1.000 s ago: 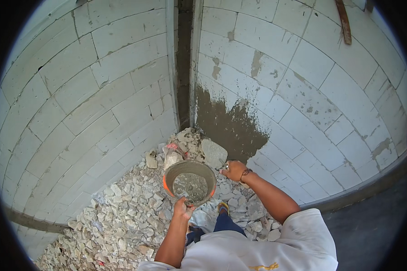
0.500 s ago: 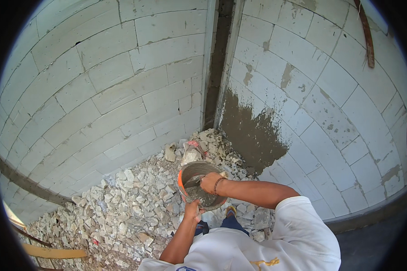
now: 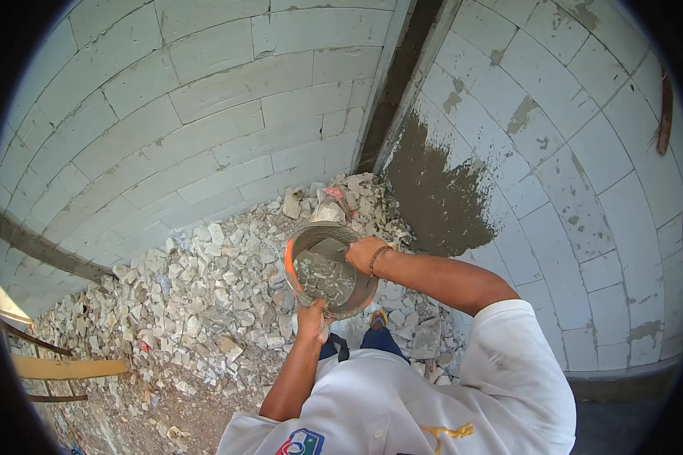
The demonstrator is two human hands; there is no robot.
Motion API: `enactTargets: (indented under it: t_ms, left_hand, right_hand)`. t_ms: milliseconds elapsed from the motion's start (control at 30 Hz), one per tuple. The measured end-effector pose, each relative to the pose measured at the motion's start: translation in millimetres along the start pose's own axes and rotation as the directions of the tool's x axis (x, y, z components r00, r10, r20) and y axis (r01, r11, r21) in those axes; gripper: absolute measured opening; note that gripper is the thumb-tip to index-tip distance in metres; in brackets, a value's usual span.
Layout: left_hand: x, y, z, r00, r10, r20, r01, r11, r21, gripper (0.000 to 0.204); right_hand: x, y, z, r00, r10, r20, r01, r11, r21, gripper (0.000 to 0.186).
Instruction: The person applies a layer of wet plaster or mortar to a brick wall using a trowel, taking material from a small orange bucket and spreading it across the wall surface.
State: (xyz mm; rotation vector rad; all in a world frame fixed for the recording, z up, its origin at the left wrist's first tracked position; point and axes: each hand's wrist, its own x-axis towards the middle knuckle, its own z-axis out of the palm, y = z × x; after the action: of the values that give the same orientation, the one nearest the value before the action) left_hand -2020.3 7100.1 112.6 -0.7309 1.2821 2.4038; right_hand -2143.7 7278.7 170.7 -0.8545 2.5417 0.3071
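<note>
A round bucket (image 3: pixel 289 263) with an orange band on its side hangs in front of me, over the rubble. Wet grey mortar (image 3: pixel 322 277) lies in its bottom. My left hand (image 3: pixel 311 318) is closed on the near rim. Inside the far right part of the bucket, my right hand (image 3: pixel 366 256) is wrapped round the handle of a trowel, its fingers partly hidden. The flat grey blade of the trowel (image 3: pixel 330 247) shows beside the fingers, above the mortar.
Broken block rubble (image 3: pixel 205 280) covers the ground, with my foot (image 3: pixel 379 318) on it. A pale block wall (image 3: pixel 228 98) stands left, another (image 3: pixel 554 182) right, meeting at a grey column (image 3: pixel 395 91). Fresh mortar (image 3: pixel 440 201) coats the right wall low down. A yellowish strip (image 3: pixel 68 367) lies lower left.
The bucket and both hands sit higher in the picture, and the view has shifted. My right hand has drawn back toward the bucket's right side, leaving more of the mortar and trowel blade visible.
</note>
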Motion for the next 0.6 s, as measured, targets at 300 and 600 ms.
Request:
enactTargets:
  t_ms: [300, 600]
  left_hand:
    - [4, -23, -17, 0.992, -0.097, -0.076, 0.102, 0.993, 0.065, 0.029]
    - [-5, -9, 3, 0.994, -0.079, -0.073, 0.073, 0.995, -0.075, 0.028]
  right_hand:
    - [-22, -41, 26, 0.98, 0.013, 0.198, -0.082, 0.935, 0.345, 0.035]
    - [-59, -9, -25, 0.961, 0.164, -0.222, -0.169, 0.986, -0.001, 0.026]
